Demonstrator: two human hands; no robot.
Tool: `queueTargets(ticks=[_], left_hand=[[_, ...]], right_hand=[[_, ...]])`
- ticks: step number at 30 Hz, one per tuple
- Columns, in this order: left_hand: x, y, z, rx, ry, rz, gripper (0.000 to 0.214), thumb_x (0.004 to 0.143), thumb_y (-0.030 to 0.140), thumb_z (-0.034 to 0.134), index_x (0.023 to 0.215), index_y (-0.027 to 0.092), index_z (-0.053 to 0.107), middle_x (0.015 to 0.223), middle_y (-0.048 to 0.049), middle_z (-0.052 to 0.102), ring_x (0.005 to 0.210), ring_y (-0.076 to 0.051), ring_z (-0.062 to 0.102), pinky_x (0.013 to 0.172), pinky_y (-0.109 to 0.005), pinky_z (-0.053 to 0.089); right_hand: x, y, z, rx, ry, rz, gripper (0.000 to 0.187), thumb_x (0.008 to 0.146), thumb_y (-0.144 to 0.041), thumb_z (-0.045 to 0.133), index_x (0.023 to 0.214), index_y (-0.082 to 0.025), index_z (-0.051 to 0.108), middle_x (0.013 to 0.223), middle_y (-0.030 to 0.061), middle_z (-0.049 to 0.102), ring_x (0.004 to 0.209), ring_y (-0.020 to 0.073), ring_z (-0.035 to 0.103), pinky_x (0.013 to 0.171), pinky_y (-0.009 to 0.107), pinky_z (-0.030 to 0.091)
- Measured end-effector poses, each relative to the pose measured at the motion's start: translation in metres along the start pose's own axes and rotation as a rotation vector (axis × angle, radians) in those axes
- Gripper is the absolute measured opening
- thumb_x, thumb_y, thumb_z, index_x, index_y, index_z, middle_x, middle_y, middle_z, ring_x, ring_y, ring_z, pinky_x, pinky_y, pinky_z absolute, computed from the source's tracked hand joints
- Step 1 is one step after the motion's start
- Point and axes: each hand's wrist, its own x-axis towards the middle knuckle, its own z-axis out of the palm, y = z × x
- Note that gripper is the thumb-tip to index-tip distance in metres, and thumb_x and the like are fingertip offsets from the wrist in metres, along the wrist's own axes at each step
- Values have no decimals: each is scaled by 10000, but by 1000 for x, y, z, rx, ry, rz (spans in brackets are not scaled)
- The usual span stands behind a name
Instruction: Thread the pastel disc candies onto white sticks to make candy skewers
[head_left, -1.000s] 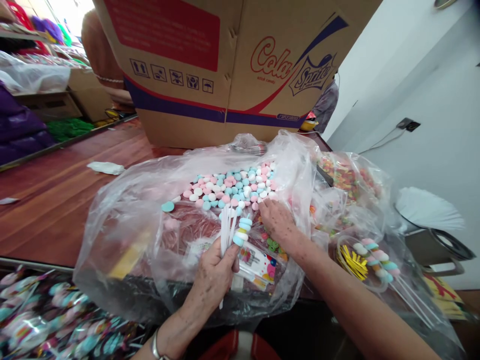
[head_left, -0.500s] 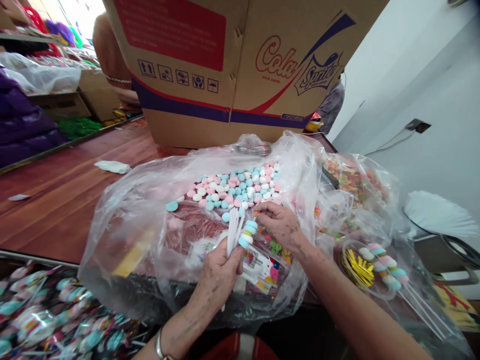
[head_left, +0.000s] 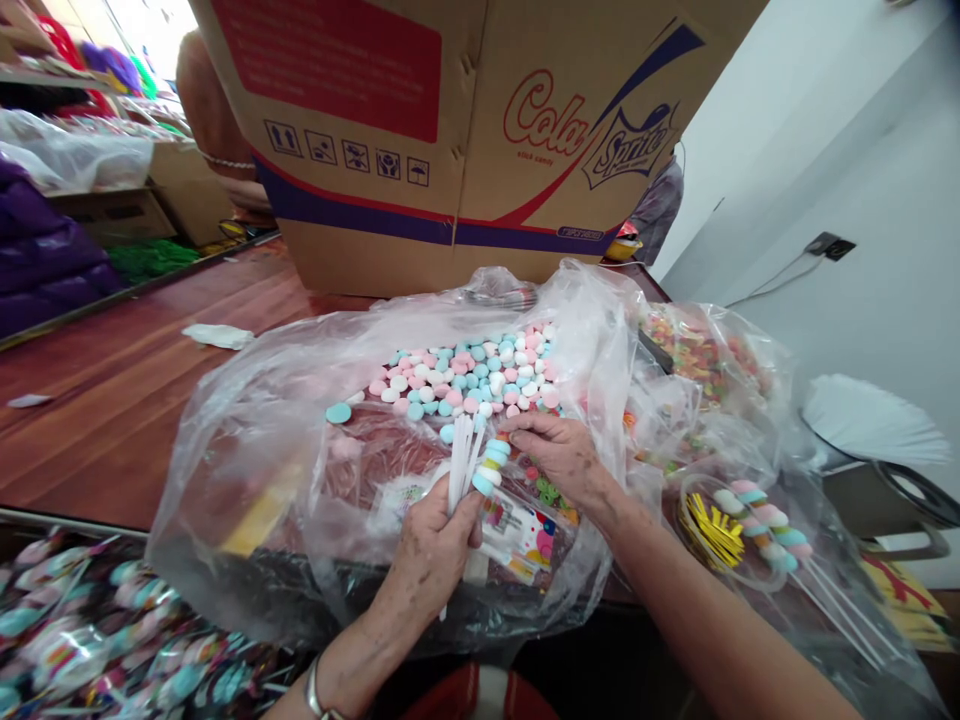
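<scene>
Left grip (head_left: 433,548): curled closed around a bundle of white sticks (head_left: 460,465) and the lower end of a candy skewer (head_left: 493,463), over the near middle of the desk (head_left: 135,400).
Right grip (head_left: 564,455): fingertips pressed together, pinching a small orange piece (head_left: 503,437) at the skewer's top end.
Candy skewer: threaded with blue, yellow and white pieces, leaning slightly right, just right of the white sticks.
Far left: a purple bundle (head_left: 52,245), with green shreds (head_left: 157,260) to its right.
Near left: wrapped candies (head_left: 112,635) heaped beside the desk's near edge.
Left on the desk: a white scrap (head_left: 217,336), flat and well apart from both grips.
Middle: clear plastic (head_left: 217,440) spread across the desk, with pink, blue and white candies (head_left: 472,378) lying beyond the grips.
Far middle: a cardboard box (head_left: 420,250) marked "Cola" and "Sprite".
Below the right grip: green gummy rings (head_left: 547,490) and a printed packet (head_left: 529,535).
Far right: a clear bag of gummies (head_left: 709,355).
Near right: a clear tub (head_left: 765,580) with yellow strips (head_left: 712,532) and further skewers (head_left: 771,522), their sticks pointing near right.
</scene>
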Motion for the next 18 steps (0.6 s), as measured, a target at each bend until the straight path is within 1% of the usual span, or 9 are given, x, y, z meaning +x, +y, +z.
queueTargets(ticks=[4,7,10,12,15,18], left_hand=[[1,-4,-1,-7,25,15,244,836,445,665,771,211,642,502,44,546,415,-125,431,387,-216,295],[2,-12,-1,-2,63,53,254,840,448,670,747,213,638,501,38,546,449,-138,457,413,-224,326],[3,-15,-1,8,85,68,268,840,462,675,746,213,638,497,36,545,450,-140,459,413,-227,325],[2,-12,-1,-1,81,48,293,837,485,675,739,213,628,494,39,541,414,-127,431,383,-224,292],[0,-1,0,-33,35,-6,330,823,514,675,716,209,603,500,45,543,349,-96,379,340,-220,241],[-2,6,0,-92,-5,-58,350,796,516,687,690,202,573,492,59,523,310,-71,350,324,-208,221]], right_hand=[[-6,-1,4,17,-35,22,221,790,-300,646,921,-234,811,909,6,795,836,175,720,821,327,576],[-12,2,8,-12,-32,3,232,824,-299,633,958,-243,814,950,17,803,892,195,731,891,370,572],[-16,6,12,-28,-31,-42,240,838,-296,612,958,-248,814,974,22,803,922,206,736,911,388,570],[-19,6,15,-38,-18,-70,253,841,-303,598,968,-247,809,973,21,800,912,203,732,886,376,572],[-21,4,16,-31,12,-74,260,833,-307,585,969,-235,794,941,18,790,865,192,717,823,341,571],[-18,-2,13,-9,37,-65,243,832,-296,586,974,-223,769,949,19,778,872,185,706,816,316,560]])
